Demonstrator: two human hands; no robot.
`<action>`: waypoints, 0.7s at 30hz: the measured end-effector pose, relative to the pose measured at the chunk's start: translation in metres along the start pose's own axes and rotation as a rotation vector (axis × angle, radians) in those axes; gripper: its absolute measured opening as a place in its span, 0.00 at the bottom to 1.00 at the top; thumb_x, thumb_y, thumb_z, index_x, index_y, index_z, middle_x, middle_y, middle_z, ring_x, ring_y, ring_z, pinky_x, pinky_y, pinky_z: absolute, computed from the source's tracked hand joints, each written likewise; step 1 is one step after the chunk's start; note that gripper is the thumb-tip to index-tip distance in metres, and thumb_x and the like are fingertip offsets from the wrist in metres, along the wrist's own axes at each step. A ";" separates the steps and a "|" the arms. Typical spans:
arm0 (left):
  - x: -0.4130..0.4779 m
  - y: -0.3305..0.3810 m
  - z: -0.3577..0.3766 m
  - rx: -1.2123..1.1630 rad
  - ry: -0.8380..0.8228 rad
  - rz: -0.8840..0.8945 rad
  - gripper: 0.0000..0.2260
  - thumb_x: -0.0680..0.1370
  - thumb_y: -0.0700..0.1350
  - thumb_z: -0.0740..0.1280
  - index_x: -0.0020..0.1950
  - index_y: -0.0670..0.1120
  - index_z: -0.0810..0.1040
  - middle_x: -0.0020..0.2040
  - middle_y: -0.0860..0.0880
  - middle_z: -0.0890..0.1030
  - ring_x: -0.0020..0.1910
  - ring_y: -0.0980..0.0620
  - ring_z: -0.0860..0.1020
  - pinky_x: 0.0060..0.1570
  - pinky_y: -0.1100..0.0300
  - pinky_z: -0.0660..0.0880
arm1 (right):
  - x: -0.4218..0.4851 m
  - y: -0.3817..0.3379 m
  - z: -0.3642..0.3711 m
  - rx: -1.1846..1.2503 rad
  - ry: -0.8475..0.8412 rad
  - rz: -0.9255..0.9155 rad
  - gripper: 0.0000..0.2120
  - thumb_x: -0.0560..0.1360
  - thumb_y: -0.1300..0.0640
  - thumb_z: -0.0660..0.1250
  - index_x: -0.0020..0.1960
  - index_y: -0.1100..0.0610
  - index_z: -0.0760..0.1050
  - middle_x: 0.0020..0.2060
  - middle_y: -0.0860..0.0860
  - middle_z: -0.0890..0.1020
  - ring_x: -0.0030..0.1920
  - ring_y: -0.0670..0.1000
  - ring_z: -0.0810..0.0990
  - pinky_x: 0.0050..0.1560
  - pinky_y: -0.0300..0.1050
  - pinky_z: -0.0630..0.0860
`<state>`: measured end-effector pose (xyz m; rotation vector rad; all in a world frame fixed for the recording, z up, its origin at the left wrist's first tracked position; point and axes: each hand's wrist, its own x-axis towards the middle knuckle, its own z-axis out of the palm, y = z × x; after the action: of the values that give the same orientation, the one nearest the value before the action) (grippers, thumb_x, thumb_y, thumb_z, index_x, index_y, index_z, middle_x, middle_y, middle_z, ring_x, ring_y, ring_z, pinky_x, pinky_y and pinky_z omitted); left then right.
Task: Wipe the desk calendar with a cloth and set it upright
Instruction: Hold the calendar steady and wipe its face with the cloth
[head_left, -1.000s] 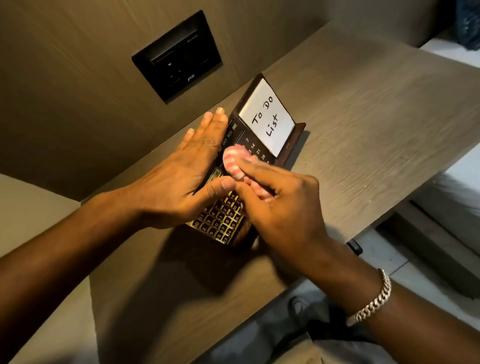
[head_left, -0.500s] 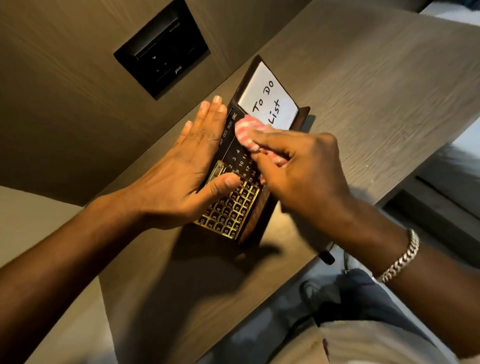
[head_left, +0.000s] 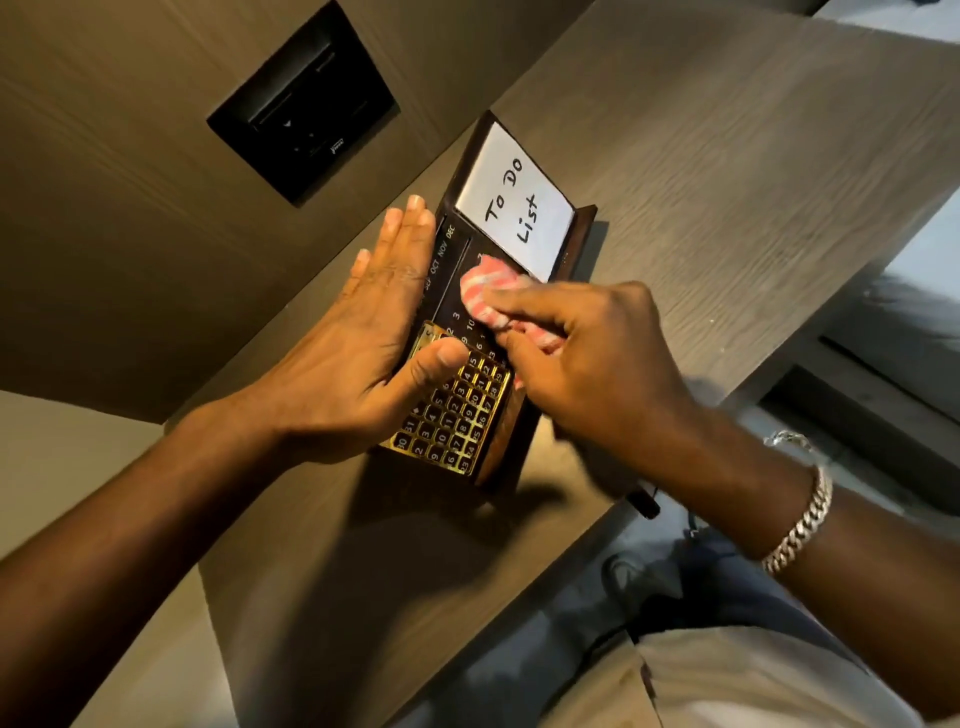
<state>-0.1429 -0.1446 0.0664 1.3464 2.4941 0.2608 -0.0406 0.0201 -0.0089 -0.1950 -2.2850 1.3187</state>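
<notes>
A dark wooden desk calendar lies flat on the wooden desk. It has a gold number grid, month names along one edge and a white "To Do List" note pad at its far end. My left hand presses flat against the calendar's left edge, thumb resting on the gold grid. My right hand is closed on a bunched pink-and-white cloth, which touches the calendar's face just below the note pad.
A black wall socket plate sits in the wood panel behind the desk. The desk's front edge runs diagonally past my right wrist, with a small dark object at the edge. Below it are my legs and the floor.
The cloth in my right hand moved up the calendar from the gold grid toward the note pad, then slipped back a little. My left hand has stayed pressed on the calendar.
</notes>
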 end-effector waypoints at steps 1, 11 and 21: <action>0.000 0.001 0.000 0.003 0.004 0.000 0.43 0.73 0.73 0.45 0.77 0.48 0.34 0.80 0.47 0.35 0.77 0.55 0.34 0.77 0.48 0.39 | -0.007 -0.003 0.004 0.064 0.002 0.027 0.13 0.74 0.57 0.72 0.59 0.55 0.84 0.49 0.51 0.88 0.44 0.45 0.86 0.47 0.44 0.85; 0.000 0.006 -0.002 0.067 -0.017 -0.031 0.44 0.72 0.73 0.43 0.77 0.48 0.33 0.79 0.48 0.34 0.77 0.58 0.33 0.75 0.54 0.36 | 0.026 0.014 -0.030 -0.199 -0.185 -0.143 0.14 0.73 0.60 0.71 0.58 0.52 0.84 0.56 0.51 0.86 0.55 0.52 0.84 0.55 0.53 0.81; -0.001 0.012 -0.002 0.106 -0.008 -0.038 0.44 0.71 0.73 0.42 0.77 0.47 0.34 0.80 0.46 0.35 0.77 0.55 0.34 0.77 0.50 0.38 | 0.007 -0.016 -0.030 -0.902 -0.594 -0.479 0.14 0.73 0.50 0.68 0.59 0.48 0.78 0.59 0.51 0.80 0.59 0.56 0.75 0.42 0.47 0.66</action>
<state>-0.1338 -0.1384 0.0722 1.3353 2.5564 0.1171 -0.0299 0.0374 0.0198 0.4897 -3.0055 0.0299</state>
